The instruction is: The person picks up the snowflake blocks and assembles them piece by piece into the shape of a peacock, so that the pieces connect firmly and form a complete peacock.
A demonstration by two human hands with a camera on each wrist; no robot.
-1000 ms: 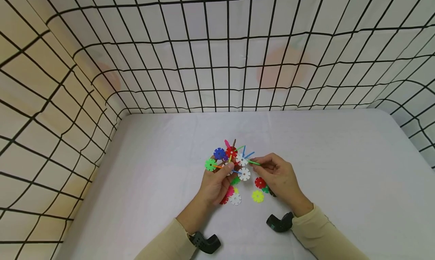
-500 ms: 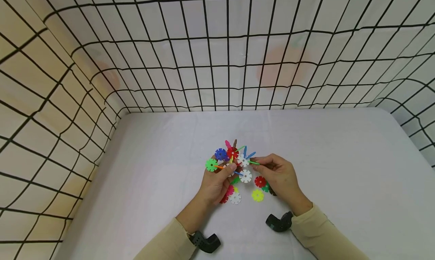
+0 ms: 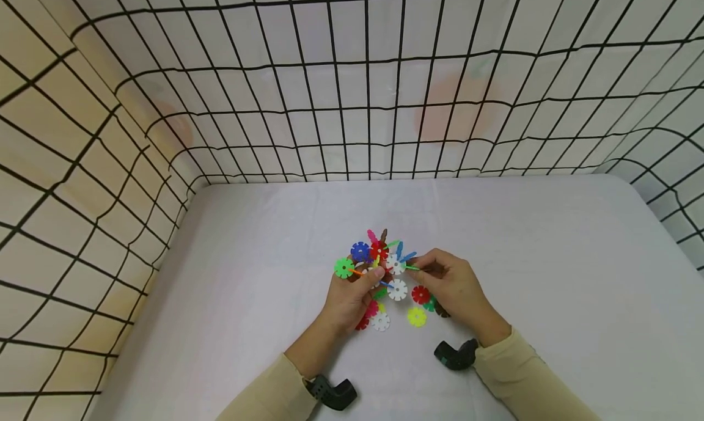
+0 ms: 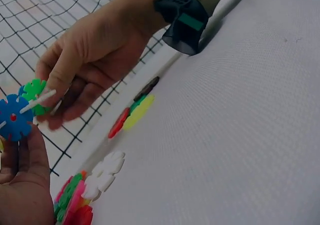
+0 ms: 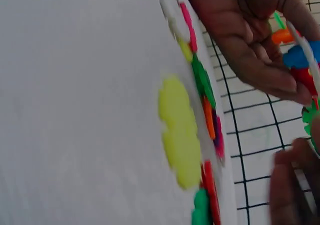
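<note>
My left hand (image 3: 350, 296) holds a cluster of interlocked plastic snowflake discs (image 3: 379, 250) above the table, its thumb over the front. The cluster has blue, red, white, green and pink discs standing at many angles. At its right side my right hand (image 3: 452, 286) pinches a green snowflake disc (image 3: 412, 267), seen edge-on at a white disc (image 3: 396, 263). In the left wrist view this green disc (image 4: 34, 91) lies right behind a blue disc (image 4: 15, 117). The right wrist view shows the left hand (image 5: 250, 45) under the cluster, with the right fingers (image 5: 287, 190) blurred.
Loose discs lie on the white table (image 3: 264, 244) below the hands: a white disc (image 3: 380, 321), a yellow disc (image 3: 417, 316), a red disc (image 3: 420, 294) and several others. Black wire mesh (image 3: 368, 103) stands along the back and sides.
The cluster has shifted slightly right and down and tilted a little in the left hand. The right hand stays at its right side, still pinching the green disc.
</note>
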